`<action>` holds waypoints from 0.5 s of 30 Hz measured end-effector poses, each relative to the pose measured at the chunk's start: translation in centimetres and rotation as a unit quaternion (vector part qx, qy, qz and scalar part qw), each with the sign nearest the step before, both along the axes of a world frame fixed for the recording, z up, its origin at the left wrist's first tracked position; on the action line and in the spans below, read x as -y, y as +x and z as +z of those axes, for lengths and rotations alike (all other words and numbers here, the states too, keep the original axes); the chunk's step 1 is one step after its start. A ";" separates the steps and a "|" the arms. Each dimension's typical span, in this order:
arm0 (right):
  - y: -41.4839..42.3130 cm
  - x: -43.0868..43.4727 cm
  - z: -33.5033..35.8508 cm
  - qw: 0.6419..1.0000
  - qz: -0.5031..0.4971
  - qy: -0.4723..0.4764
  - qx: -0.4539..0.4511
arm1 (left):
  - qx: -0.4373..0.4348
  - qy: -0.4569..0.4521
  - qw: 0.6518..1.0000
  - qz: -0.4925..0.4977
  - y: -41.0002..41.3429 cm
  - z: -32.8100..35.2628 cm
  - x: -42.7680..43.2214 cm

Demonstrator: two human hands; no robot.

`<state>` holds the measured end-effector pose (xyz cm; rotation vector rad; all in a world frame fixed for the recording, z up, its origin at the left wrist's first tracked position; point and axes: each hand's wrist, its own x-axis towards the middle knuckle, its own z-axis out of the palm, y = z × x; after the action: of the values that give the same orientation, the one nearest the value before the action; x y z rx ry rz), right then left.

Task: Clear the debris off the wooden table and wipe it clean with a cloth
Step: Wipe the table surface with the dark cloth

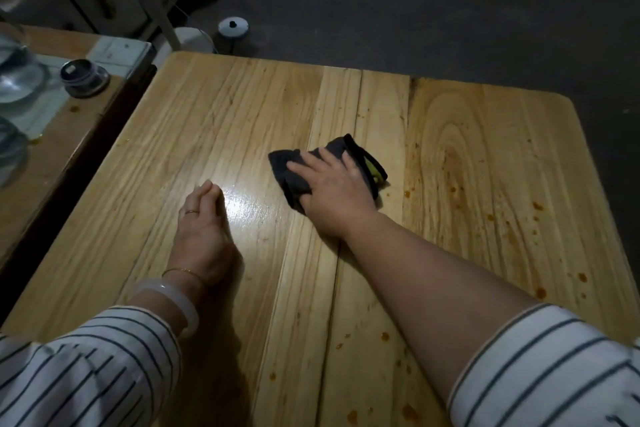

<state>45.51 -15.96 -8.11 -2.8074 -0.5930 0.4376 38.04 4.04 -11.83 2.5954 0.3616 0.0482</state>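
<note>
A light wooden table [221,107] fills most of the head view. A dark grey cloth [287,166] with a yellow-green patch at its right edge lies near the table's middle. My right hand [332,194] presses flat on the cloth with spread fingers. My left hand [204,225] rests on its edge on the tabletop to the left, fingers straight and together, holding nothing. Brown drips and spots [536,208] mark the right side and the near edge of the table. A wet sheen shows between the two hands.
A darker side table [59,152] adjoins on the left, carrying a small dark jar [83,78] and glass lids [17,80]. Beyond the far edge, a round white container [233,28] stands on the dark floor beside a white chair leg.
</note>
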 end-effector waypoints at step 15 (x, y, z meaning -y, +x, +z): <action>-12.2 -1.1 -0.4 0.998 0.034 0.051 0.013 | -0.015 -0.002 1.000 -0.003 -0.4 0.3 0.3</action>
<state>33.36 -14.83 -8.48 -2.7070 -0.6964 0.3742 37.62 3.71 -11.50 2.5957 0.3638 0.0053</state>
